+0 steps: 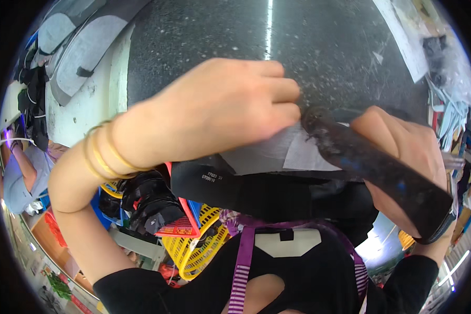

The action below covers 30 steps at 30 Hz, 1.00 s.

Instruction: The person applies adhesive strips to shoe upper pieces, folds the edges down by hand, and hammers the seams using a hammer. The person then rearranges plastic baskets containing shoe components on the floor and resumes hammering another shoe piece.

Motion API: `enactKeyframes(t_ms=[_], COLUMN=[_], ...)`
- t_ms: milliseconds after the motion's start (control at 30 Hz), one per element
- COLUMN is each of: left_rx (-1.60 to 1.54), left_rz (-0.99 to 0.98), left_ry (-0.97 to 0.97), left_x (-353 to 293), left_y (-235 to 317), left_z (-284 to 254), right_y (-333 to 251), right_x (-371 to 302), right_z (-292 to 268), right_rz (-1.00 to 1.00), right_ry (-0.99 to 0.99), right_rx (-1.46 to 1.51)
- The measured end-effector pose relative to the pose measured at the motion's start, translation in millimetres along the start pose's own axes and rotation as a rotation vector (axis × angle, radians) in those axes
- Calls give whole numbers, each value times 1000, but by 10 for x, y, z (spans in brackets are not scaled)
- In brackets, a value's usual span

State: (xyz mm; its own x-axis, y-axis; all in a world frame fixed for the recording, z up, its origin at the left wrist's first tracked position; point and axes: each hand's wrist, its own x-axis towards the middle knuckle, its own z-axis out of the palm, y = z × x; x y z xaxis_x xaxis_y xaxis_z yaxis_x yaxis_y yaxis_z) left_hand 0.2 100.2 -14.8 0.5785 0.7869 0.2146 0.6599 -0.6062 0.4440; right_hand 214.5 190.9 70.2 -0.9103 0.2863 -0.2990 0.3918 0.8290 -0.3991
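Observation:
My left hand (240, 99) is closed, its knuckles up and its fingertips curled down at the edge of a grey-and-black sheet piece (261, 152). The thumb is hidden beneath the hand. A lighter grey patch (309, 152) lies on that piece, just right of my fingers. My right hand (403, 141) is wrapped round a dark, worn hammer (382, 167). Its long head slants from near my left fingertips down to the right wrist; the handle is mostly hidden by the hand. A black flap (209, 180) with small print hangs over the near table edge.
The dark stone worktop (204, 31) stretches ahead. Grey-lined black pieces (89, 52) lie on a pale surface at left. Plastic bags (450, 57) and pale blue straps (447, 115) are at right. Below left are a yellow basket (191, 256) and a red basket (180, 227).

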Motion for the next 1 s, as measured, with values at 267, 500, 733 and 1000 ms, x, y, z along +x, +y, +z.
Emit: enactKeyframes(t_ms=[267,500,733,1000], left_rx=[-7,88,4,188], left_rz=[105,-59,-340,-339], left_ry=[7,123,380,390], left_x=[-183,-443,-543,-529], left_y=[-173,-77,231,392], left_z=[-90,-13,219,239], right_y=[-145,-224,-148,-63], right_x=[143,247,236,350], right_z=[1,51,38,77], right_rz=[28,0,-2,86], right_ry=[-20,39,22,214], right_rx=[76,79,98,104])
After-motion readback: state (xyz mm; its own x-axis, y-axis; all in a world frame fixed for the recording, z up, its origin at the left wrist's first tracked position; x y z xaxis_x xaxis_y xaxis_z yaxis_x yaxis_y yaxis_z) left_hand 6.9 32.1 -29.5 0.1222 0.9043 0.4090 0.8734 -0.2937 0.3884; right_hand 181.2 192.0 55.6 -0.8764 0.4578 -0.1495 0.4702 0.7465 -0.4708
